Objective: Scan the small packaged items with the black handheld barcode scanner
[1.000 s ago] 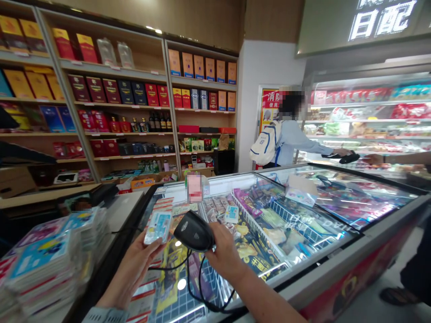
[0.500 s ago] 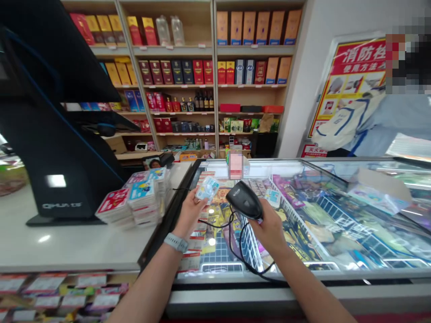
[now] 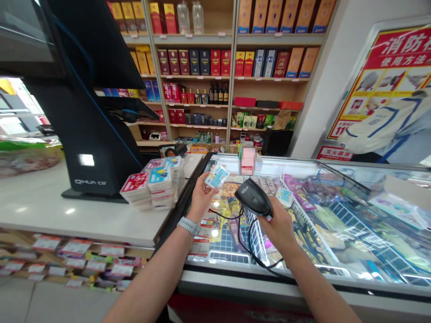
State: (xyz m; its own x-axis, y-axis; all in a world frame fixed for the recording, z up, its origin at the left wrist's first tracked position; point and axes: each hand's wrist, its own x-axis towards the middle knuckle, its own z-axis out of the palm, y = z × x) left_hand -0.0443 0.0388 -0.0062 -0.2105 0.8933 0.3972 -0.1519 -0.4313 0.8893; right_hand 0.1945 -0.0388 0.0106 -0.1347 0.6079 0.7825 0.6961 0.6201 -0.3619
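My left hand grips a small blue-and-white packet between thumb and fingers, over the left part of the glass-topped freezer. A black handheld scanner is in my right hand, its head pointing left near the packet. The black cable loops down over the glass. Another blue-and-white packet lies on the glass just right of the scanner. Stacks of similar red and blue packets stand on the white counter at the left.
A large black terminal stands on the counter. An open cardboard box sits on the freezer at the right. Shelves of boxes and bottles line the back. At the right edge is a person in light blue, carrying a white bag.
The view has shifted left and slightly down, so the scene appears further right. Both hands keep hold of the packet and the scanner, with little change between them.
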